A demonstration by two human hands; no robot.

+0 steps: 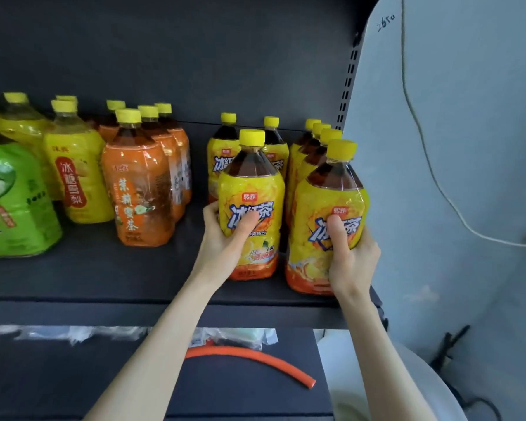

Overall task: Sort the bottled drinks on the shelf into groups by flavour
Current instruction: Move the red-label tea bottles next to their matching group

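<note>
My left hand (222, 238) grips a yellow-labelled plastic tea bottle (252, 183), right hand (354, 259) its twin (331, 192), probably to group this flavour.

1. We see a dark grey metal shelf (104, 278) with a matching dark back panel (195, 56).
2. A slotted upright (348, 74) runs along the shelf's right edge.
3. Just beside it stands a pale blue-grey wall (468, 147) with a scribbled mark (386, 22) near the top.
4. A white cable (403, 31) hangs down that wall.
5. On the lower shelf (73, 375) we see an orange hose (255, 355) and crumpled clear plastic (82, 332).
</note>
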